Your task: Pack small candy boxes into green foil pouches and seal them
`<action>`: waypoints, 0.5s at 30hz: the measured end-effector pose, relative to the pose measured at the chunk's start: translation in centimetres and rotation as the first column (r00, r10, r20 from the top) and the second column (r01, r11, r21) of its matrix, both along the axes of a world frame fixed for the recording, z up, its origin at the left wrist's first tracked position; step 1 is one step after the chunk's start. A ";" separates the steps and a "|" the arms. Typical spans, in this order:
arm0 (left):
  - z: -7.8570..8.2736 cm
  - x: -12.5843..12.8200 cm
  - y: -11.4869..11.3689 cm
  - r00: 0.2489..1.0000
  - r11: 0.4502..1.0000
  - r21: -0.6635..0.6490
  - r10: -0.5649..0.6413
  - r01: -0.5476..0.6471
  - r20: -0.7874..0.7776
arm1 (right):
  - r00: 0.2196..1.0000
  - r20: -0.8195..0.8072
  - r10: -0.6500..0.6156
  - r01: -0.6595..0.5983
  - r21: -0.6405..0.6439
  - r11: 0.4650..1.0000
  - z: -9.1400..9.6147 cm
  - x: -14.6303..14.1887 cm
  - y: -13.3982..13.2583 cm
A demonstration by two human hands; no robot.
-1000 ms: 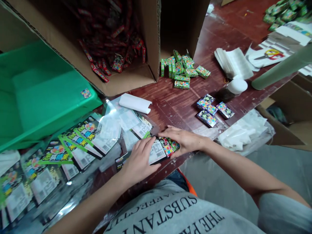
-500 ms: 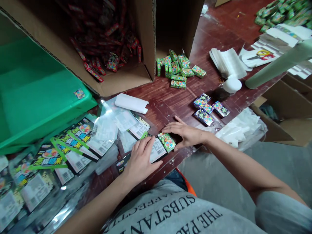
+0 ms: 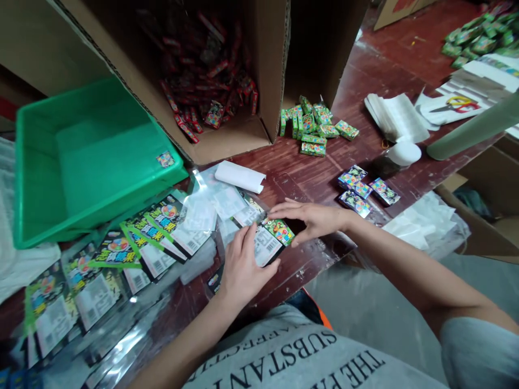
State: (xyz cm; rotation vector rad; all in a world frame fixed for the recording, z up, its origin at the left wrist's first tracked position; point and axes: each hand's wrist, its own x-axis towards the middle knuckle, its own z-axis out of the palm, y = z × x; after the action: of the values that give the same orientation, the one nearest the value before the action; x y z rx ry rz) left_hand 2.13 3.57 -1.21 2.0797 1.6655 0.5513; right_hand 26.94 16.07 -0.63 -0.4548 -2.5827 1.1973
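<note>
On a dark red wooden table (image 3: 308, 173), one small green printed box (image 3: 279, 229) was set on one flat barcode-printed packet (image 3: 265, 247) near the front edge. The left hand (image 3: 242, 267) was pressed flat on the packet, fingers straight. The right hand (image 3: 318, 219) was arched at the box's end, fingers loosely curled, touching it but not clasped round it. Four small blue boxes (image 3: 360, 189) were laid just beyond. Red sachets (image 3: 203, 81) were heaped in one brown cardboard carton (image 3: 227, 145).

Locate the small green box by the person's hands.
Head view, lower centre: the small green box lies at the right end of the barcoded card, near the front edge of the table, between the left hand and the right hand.
</note>
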 end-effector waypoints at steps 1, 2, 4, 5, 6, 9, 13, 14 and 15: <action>0.4 -0.1 0.1 1.000 1.000 -0.004 0.008 -0.008 0.012 | 1.000 -0.026 0.010 -0.011 -0.035 0.999 0.3 -0.1 0.4; 0.7 -0.1 0.2 1.000 1.000 -0.011 0.009 -0.009 0.023 | 0.999 -0.043 0.023 -0.026 -0.063 0.998 0.6 -0.4 0.8; 1.1 -0.4 0.5 0.999 0.999 -0.033 0.004 -0.002 0.049 | 0.996 -0.046 0.073 -0.077 -0.088 0.993 1.3 -1.0 1.5; 1.2 -0.6 0.6 0.998 0.999 -0.041 0.007 -0.004 0.067 | 0.994 -0.039 0.106 -0.109 -0.085 0.990 1.7 -1.4 1.8; 1.2 -0.9 0.8 0.996 0.999 -0.048 0.017 -0.013 0.091 | 0.991 -0.032 0.130 -0.132 -0.076 0.988 1.9 -1.9 1.9; 1.2 -2.1 1.2 0.960 0.991 -0.075 0.129 -0.114 0.248 | 0.997 -0.067 0.029 -0.034 -0.072 0.997 1.9 -3.4 1.6; 1.4 -3.9 1.3 0.738 0.941 -0.209 0.337 -0.265 0.585 | 0.918 -0.148 -0.368 0.303 -0.336 0.892 0.2 -6.2 -1.5; 1.4 -4.2 1.2 0.680 0.929 -0.231 0.368 -0.288 0.634 | 0.882 -0.153 -0.446 0.354 -0.409 0.841 -0.5 -7.0 -2.5; 1.4 -4.5 1.0 0.639 0.919 -0.246 0.391 -0.308 0.662 | 0.847 -0.154 -0.509 0.390 -0.471 0.791 -1.1 -7.9 -3.5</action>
State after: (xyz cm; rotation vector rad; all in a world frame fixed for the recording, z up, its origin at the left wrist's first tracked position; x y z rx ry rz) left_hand -2.40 4.53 0.19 1.1873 1.5490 1.1775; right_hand 19.08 12.61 -1.68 -0.8751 -1.8174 1.5019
